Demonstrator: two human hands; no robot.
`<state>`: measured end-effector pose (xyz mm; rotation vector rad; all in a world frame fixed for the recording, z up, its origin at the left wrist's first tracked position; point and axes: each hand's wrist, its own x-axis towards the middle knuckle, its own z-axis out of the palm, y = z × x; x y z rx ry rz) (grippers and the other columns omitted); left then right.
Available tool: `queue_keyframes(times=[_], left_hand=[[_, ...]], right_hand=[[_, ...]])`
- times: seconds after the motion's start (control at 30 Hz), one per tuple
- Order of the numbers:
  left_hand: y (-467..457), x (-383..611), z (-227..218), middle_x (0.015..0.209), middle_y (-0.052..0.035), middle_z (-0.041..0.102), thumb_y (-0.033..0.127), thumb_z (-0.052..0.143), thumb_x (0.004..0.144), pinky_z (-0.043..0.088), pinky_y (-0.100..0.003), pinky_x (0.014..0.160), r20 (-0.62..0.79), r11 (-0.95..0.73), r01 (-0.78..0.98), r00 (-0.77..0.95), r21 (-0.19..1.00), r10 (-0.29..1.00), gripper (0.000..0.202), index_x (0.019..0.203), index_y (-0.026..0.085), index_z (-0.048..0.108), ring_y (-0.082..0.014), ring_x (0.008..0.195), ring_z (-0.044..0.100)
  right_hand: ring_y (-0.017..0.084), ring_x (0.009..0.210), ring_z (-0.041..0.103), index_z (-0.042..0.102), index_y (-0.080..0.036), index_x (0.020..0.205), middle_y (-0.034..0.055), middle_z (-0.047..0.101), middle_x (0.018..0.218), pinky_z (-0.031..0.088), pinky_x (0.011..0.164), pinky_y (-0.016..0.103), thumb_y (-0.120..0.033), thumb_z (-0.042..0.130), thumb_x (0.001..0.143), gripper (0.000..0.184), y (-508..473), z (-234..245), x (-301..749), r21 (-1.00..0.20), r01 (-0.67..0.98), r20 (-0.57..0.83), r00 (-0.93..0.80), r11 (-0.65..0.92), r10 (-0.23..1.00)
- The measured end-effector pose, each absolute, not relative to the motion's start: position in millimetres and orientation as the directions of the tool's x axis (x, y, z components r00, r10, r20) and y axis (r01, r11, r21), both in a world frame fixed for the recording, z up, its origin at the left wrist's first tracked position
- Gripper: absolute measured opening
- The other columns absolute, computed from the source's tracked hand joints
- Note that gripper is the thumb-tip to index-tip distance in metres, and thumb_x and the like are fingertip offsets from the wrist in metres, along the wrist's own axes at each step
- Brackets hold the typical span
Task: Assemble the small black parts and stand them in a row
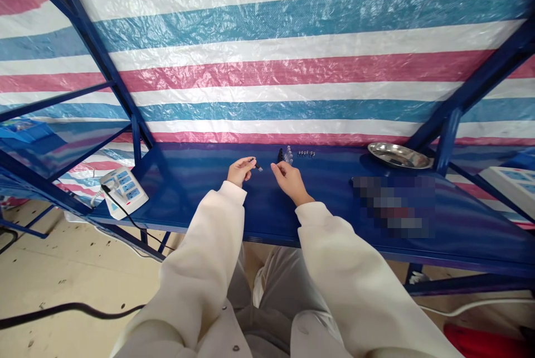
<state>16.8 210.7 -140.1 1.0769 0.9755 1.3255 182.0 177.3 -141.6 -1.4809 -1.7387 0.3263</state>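
Note:
My left hand (241,170) is closed in a pinch over the blue table. Between its thumb and fingers is a small dark stick-like piece (258,167) with a pale, clear-looking end. A short gap to the right, my right hand (291,180) has its fingers pressed together; whatever they hold, if anything, is too small to make out. Just beyond that hand stand a row of small black pieces (280,155) and a row of clear plastic pieces (288,154). Small shiny metal pieces (306,154) lie in a line to their right.
A round metal dish (397,155) sits at the back right of the blue table (200,196), near a blurred-out patch (393,210). At the left end lies a white power strip (124,193) with a black cable. Blue frame posts and a striped sheet (267,68) bound the back.

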Motion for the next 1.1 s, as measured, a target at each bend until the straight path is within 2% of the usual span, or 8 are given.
queue_keyframes(times=[0.13,0.27,0.5,0.67,0.8,1.1], left_hand=[[207.3,18.0,-137.4,0.075,-0.0052,0.068,0.039,0.074,0.058,0.027,-0.017,0.035,0.064,-0.026,-0.213,0.176,0.977,0.982,0.044,0.092,0.012,0.063,-0.0029,0.038,0.046],[203.6,19.2,-134.5,0.084,-0.0094,0.07,0.038,0.074,0.058,0.029,-0.017,0.035,0.06,-0.013,-0.18,0.257,0.984,0.965,0.045,0.093,0.012,0.062,-0.0047,0.041,0.05],[204.5,18.8,-137.5,0.092,-0.0133,0.07,0.037,0.073,0.06,0.03,-0.016,0.036,0.059,-0.013,-0.151,0.304,0.988,0.951,0.045,0.095,0.011,0.061,-0.0058,0.043,0.054],[204.5,19.5,-138.0,0.094,-0.0143,0.069,0.038,0.069,0.066,0.029,-0.017,0.035,0.068,-0.033,-0.12,0.3,0.992,0.952,0.04,0.094,0.011,0.059,-0.0071,0.041,0.056],[202.7,22.1,-136.2,0.09,-0.013,0.07,0.04,0.065,0.072,0.026,-0.016,0.032,0.046,-0.032,-0.054,0.277,0.998,0.96,0.036,0.091,0.011,0.057,-0.0075,0.039,0.055],[202.2,24.7,-136.6,0.067,-0.0013,0.063,0.048,0.056,0.077,0.022,-0.016,0.031,0.087,-0.076,-0.053,0.265,0.996,0.96,0.035,0.071,0.014,0.049,-0.0055,0.036,0.052]], right_hand=[[0.014,0.062,0.054,0.05,-0.021,0.077,0.0004,0.057,0.064,0.039,0.065,0.023,-0.05,0.027,0.089,0.038,176.5,-139.4,180.9,-0.737,0.606,0.35,-0.039,0.301,0.936],[0.013,0.06,0.053,0.049,-0.021,0.077,0.0004,0.056,0.064,0.04,0.066,0.024,-0.051,0.022,0.09,0.042,175.1,-138.3,180.9,-0.767,0.553,0.359,-0.049,0.325,0.932],[0.011,0.056,0.047,0.043,-0.021,0.067,-0.0005,0.052,0.062,0.039,0.061,0.023,-0.056,0.025,0.087,0.044,174.0,-136.3,180.3,-0.77,0.536,0.384,-0.046,0.347,0.922],[0.01,0.054,0.045,0.043,-0.021,0.065,-0.0019,0.05,0.059,0.038,0.059,0.022,-0.056,0.028,0.086,0.043,174.4,-136.3,179.4,-0.794,0.5,0.382,-0.036,0.347,0.924],[0.01,0.054,0.045,0.045,-0.021,0.064,-0.0017,0.05,0.058,0.038,0.06,0.022,-0.056,0.028,0.086,0.044,174.5,-136.9,178.9,-0.778,0.529,0.38,-0.034,0.339,0.924],[0.011,0.054,0.045,0.045,-0.021,0.065,-0.0018,0.05,0.058,0.038,0.059,0.023,-0.055,0.028,0.087,0.043,175.0,-136.6,178.6,-0.781,0.512,0.393,-0.042,0.358,0.919]])
